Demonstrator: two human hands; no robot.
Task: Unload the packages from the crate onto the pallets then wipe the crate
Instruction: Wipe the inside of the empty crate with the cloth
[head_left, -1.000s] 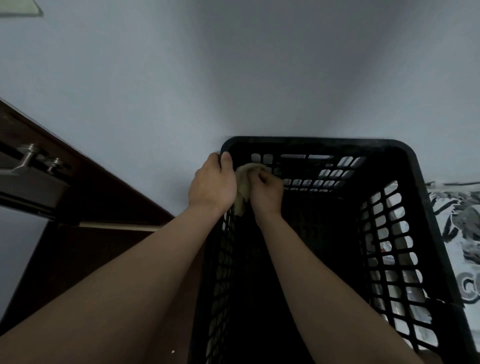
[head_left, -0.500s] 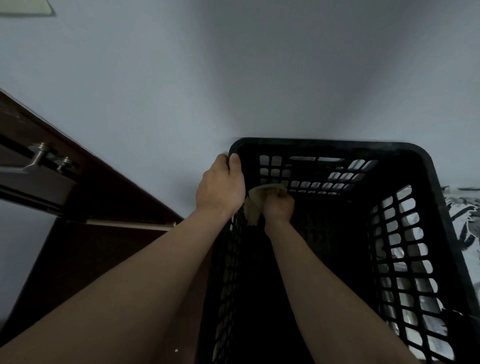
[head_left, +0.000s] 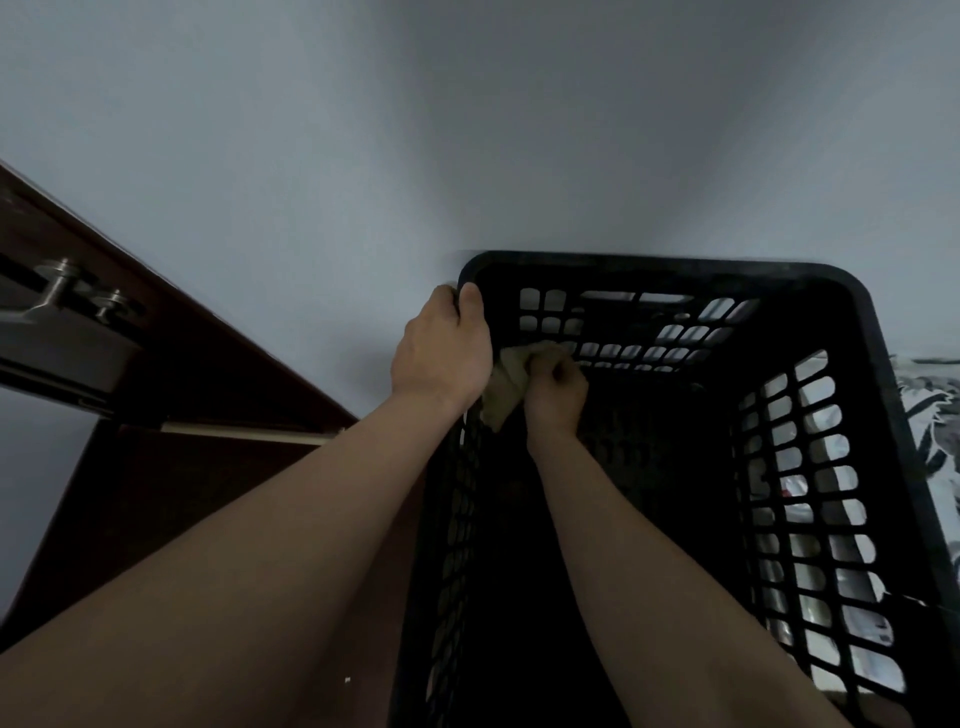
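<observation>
At your far left a dark wooden door (head_left: 156, 467) stands against the pale wall (head_left: 467, 130), its metal handle (head_left: 57, 296) jutting out; neither is part of the job. Next comes your left hand (head_left: 441, 353), clamped on the far left corner of the crate (head_left: 649, 262), thumb hooked over the rim and fingers wrapped down the outside. I'd judge that grip is there to brace the crate, so it doesn't skid or rock while the other hand rubs.

Just right of it is a crumpled olive-tan cloth (head_left: 509, 384), bunched in your right hand (head_left: 556, 395), whose fingers are curled tight round it. The two hands sit close together with the cloth between them. The cloth is pressed into the inside corner, a little below the rim (corners tend to hold grime, so working there makes sense).

The crate stands upright against the wall, directly in front of you: black plastic, tall, with a rounded rim and rows of slots through its walls. Its inside is very dark. I see no packages in it, though the floor is too shadowed to be sure, so unloading looks finished and wiping under way. Pale shapes show through the right wall's slots; I can't tell what they are. Beyond the right rim lies a leaf-patterned sheet (head_left: 930, 415).
</observation>
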